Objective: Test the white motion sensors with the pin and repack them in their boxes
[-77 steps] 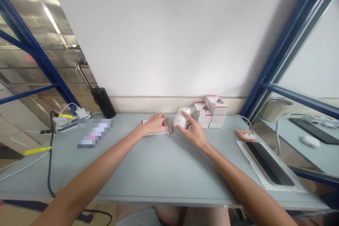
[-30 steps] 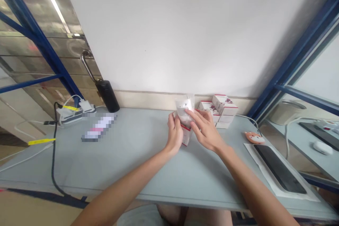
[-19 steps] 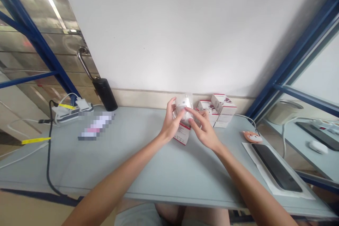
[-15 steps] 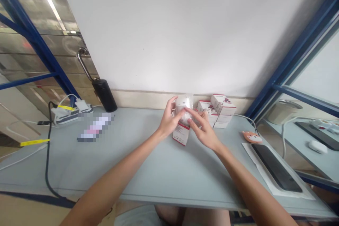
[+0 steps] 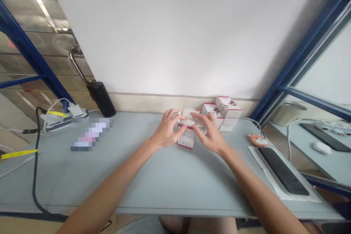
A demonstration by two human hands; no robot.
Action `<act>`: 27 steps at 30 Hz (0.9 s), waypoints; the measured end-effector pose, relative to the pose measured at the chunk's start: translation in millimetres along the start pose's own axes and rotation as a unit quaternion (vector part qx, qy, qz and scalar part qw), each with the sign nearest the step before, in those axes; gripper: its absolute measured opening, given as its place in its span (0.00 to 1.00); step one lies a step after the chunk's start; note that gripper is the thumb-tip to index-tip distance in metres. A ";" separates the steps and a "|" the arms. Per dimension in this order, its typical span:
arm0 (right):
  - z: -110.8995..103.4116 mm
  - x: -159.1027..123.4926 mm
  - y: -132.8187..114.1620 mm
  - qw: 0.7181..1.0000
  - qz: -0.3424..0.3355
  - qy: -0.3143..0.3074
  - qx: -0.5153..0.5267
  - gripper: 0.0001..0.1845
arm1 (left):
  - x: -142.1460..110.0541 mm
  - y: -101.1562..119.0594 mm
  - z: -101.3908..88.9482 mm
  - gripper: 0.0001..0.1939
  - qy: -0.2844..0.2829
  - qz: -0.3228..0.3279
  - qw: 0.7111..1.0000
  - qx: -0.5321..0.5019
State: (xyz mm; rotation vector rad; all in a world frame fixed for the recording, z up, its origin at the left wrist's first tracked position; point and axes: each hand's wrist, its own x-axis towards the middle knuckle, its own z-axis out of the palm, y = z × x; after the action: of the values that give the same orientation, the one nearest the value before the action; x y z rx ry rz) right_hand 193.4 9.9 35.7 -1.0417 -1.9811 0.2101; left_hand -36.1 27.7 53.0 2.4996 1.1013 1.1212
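A small white cardboard box (image 5: 186,139) with a red band stands upright near the middle of the table, its top open and a pale flap raised at the back. My left hand (image 5: 168,128) grips the left side of its top, thumb at the front edge and fingers over the opening. From the right, my right hand (image 5: 210,129) holds the same rim, thumb at the front corner and index finger across the top by the flap. Something whitish shows in the opening between my fingers; most of it is hidden.
Several similar boxes (image 5: 226,111) are stacked at the back right. Right of them lie an orange animal-faced object (image 5: 257,139) and a dark phone-like slab (image 5: 282,170) on white paper. At left are a black cylinder (image 5: 101,98), a power strip (image 5: 65,121) with cables and a blurred flat item (image 5: 91,135).
The white rounded device in clear plastic, held above the box before, has gone down into the box opening. My hands have moved apart to the two sides of the box top.
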 end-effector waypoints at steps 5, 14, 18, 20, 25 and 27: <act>-6.5 3.5 3.1 0.998 -0.037 0.006 -0.051 0.12 | -7.6 -1.4 4.3 0.12 -0.006 0.021 0.998 0.051; 7.9 2.0 -5.4 0.972 0.064 0.099 0.203 0.24 | -27.1 -6.0 36.9 0.29 0.103 -0.077 0.972 -0.199; 15.2 0.8 -3.7 0.983 0.065 0.089 0.150 0.12 | -27.9 -4.7 39.1 0.13 0.088 -0.037 0.985 -0.145; 15.7 0.5 -4.3 0.987 0.066 0.079 0.124 0.15 | -28.9 -4.9 39.2 0.11 0.083 -0.020 0.988 -0.131; 16.2 -0.3 -7.2 0.957 0.126 0.108 0.239 0.25 | -32.4 -6.6 41.5 0.12 0.091 -0.035 0.986 -0.132; 14.7 -1.0 -6.5 0.961 0.120 0.119 0.218 0.30 | -32.9 -6.8 43.3 0.14 0.095 -0.036 0.986 -0.130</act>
State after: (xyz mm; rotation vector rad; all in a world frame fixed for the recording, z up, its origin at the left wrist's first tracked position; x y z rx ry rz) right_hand 178.7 8.5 29.3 -0.9606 -1.5000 0.5961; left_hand -23.7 14.8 1.2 2.1732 1.0078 1.4069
